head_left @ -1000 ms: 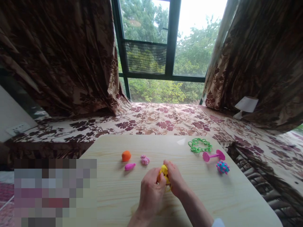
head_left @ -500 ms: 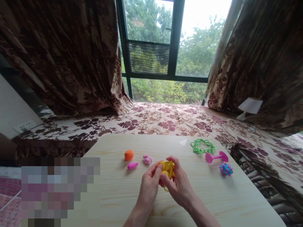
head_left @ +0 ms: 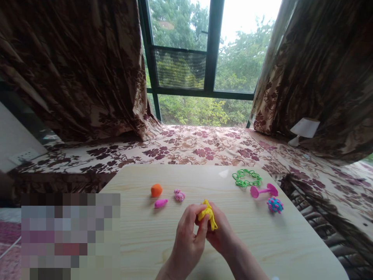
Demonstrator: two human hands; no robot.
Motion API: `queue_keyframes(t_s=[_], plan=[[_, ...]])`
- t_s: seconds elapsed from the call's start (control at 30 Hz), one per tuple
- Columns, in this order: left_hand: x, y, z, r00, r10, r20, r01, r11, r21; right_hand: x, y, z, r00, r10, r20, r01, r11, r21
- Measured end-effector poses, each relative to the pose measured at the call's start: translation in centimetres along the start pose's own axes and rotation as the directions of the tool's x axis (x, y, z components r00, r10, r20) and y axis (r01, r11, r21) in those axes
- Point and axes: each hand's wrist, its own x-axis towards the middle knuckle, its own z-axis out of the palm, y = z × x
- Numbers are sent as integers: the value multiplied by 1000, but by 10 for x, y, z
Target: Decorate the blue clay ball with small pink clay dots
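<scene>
L hand (head_left: 189, 231) pinches yellow toy (head_left: 208, 214) btwn thumb & fingers, above desk (head_left: 140, 241). R hand (head_left: 221, 227) curls round its far/R side; can't tell its exact grip, fingers hidden. Two-hand hold prob. b/c toy's small & bendy-looking. Orange ball (head_left: 156, 190), pink piece (head_left: 161, 203) & bead cluster (head_left: 179, 195) sit L; green chain (head_left: 247, 178), dumbbell (head_left: 264, 190), knobbly ball (head_left: 275, 205) R, prob. to keep middle free.
</scene>
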Motion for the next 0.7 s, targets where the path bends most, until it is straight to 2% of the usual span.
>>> queue_keyframes(t_s=[0.07,0.2,0.27,0.33,0.43,0.5,0.57,0.6,0.7], plan=[[5,1,-3,999,-39,26,39,999,-4,1,-1,-4,999,41,-1,-41,999,-14],[14,3,-7,984,-99,145,105,994,-31,2,-1,-9,989,-54,-135,30,984,-174],[15,-1,-6,981,-142,131,151,987,-63,1,2,-8,982,-108,-152,56,948,-313],[14,-8,-4,975,-208,76,214,973,-84,-1,6,-6,975,-199,-101,132,879,-458],[12,-17,-3,965,-259,49,262,963,-72,-2,10,-5,933,-360,-13,269,719,-641],[16,-21,-12,961,-267,69,268,963,1,-1,8,-6,903,-430,7,294,605,-740],[28,-26,-30,964,-265,25,257,952,167,-1,2,-9,879,-476,31,292,486,-823],[37,-30,-43,967,-252,-41,254,931,262,-1,-1,-11,870,-491,46,282,420,-862],[65,-51,-85,948,-208,-240,293,864,409,-2,-7,-18,857,-510,78,196,181,-964]])
